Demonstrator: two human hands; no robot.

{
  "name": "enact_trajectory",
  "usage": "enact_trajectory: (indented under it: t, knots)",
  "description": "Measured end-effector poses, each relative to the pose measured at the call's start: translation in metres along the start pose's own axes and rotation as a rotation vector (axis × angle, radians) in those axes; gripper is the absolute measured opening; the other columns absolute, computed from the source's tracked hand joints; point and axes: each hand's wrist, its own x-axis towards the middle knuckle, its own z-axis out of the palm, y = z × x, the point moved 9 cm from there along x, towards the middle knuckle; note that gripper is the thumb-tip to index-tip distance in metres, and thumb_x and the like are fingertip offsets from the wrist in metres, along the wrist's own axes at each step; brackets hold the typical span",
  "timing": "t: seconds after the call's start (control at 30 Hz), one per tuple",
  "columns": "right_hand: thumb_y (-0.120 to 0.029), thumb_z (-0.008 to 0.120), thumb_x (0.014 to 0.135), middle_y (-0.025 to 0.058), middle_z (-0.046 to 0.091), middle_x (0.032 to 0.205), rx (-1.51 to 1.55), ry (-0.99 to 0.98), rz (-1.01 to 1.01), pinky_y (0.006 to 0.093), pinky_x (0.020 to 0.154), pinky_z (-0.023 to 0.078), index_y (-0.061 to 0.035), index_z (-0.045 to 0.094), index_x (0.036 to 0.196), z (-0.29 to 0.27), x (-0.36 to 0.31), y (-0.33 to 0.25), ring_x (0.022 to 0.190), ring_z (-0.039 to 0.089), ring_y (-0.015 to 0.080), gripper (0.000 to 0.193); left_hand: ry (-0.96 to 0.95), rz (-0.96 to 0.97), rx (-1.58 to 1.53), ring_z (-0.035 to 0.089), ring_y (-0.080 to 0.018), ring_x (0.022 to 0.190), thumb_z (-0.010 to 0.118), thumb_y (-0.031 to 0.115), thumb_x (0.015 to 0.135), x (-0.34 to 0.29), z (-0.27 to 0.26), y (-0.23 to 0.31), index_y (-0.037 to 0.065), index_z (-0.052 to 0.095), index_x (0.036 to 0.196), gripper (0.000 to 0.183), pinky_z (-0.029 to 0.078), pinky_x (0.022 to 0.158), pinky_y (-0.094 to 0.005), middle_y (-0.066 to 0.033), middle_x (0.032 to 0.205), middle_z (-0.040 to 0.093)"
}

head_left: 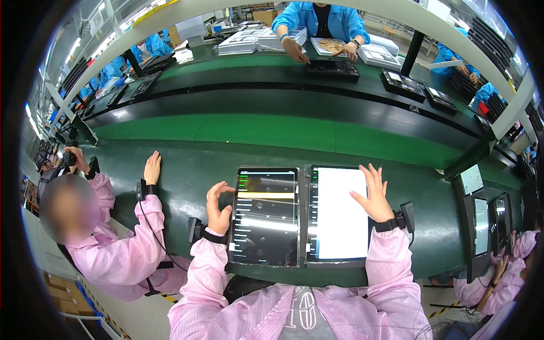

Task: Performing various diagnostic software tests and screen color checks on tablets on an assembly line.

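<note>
Two tablets lie side by side, flat on the green work table in front of me. The left tablet (266, 226) has a dark screen with a text list and one highlighted orange bar. Mostly white is the screen of the right tablet (337, 226), with a dark strip of text down its left side. My left hand (218, 207) is at the left tablet's left edge, fingers curved and apart, gripping nothing. Over the right tablet's upper right part my right hand (374, 195) is spread, holding nothing; whether its fingertips touch the glass I cannot tell. Each wrist wears a black strap with a small device.
A person in pink sits at my left, a hand (152, 168) flat on the table (170, 164). Beyond the green strip runs a dark conveyor (255, 102) carrying tablets; a person in blue works behind it. More tablets (480, 226) stand in a rack at right, near a white frame post (507, 122).
</note>
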Motion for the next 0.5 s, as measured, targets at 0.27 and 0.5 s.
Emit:
enact_trajectory:
  t: [0.27,0.5]
  knots:
    - [-0.035,0.066,0.085,0.0203,0.033,0.147,0.327,0.059,-0.028,0.051,0.113,0.014,-0.0138,0.038,0.141,0.015,0.01,0.035,0.142,0.015,0.0416,0.066,-0.086,-0.155,0.004,0.049,-0.028,0.122,0.052,-0.006,0.07,0.008,0.014,-0.02,0.001,0.04,0.133,0.065,0.031,0.108,-0.0381,-0.0169,0.127,0.053]
    - [-0.034,0.07,0.081,0.0197,0.035,0.145,0.265,0.106,-0.092,0.0509,0.111,0.021,-0.014,0.042,0.138,0.017,0.017,0.021,0.139,0.019,0.0443,0.066,-0.137,-0.205,-0.044,0.043,-0.0306,0.129,0.047,0.004,0.088,0.021,0.025,-0.043,0.002,0.03,0.143,0.058,0.029,0.109,-0.0386,-0.0202,0.138,0.046]
